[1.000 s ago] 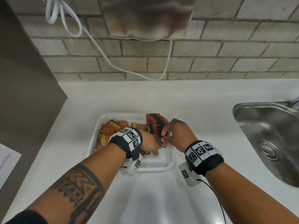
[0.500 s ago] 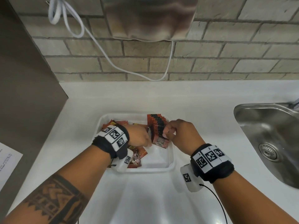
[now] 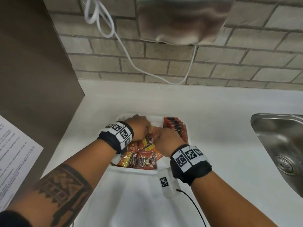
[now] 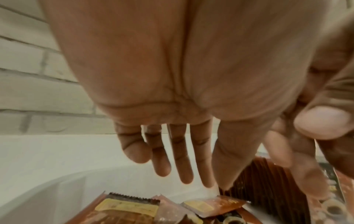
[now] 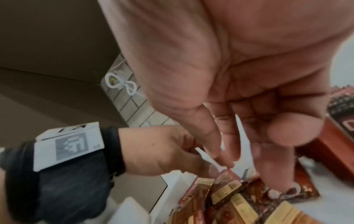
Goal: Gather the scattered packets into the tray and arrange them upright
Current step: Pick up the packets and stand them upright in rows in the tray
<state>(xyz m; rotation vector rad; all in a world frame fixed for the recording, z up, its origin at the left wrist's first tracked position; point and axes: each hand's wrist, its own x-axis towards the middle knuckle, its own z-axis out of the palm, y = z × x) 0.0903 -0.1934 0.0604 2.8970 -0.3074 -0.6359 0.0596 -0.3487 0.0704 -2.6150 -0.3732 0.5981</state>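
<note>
My left hand (image 3: 139,126) reaches forward with palm down and fingers (image 4: 184,159) extended and slightly spread. My right hand (image 3: 168,140) sits just beside it, fingers (image 5: 226,145) pointing down, thumb bent inward. Both forearms converge, each wrist banded.

White tabletop (image 3: 213,112), glossy, runs from a brown side panel (image 3: 32,71) on the left to a stainless sink (image 3: 278,145) set into its right edge; sink drain (image 3: 284,163) visible in the basin. Back edge of the tabletop meets a pale brick wall (image 3: 164,63) with dark mortar lines. A brushed-metal appliance (image 3: 180,20) is mounted on the wall, top centre, lower part only in frame. A white cable (image 3: 131,63) hangs from a coiled loop at upper left, sags along the bricks just above the back edge, and rises to the appliance's underside. A printed paper sheet (image 3: 14,153) lies at far left, text illegible.
</note>
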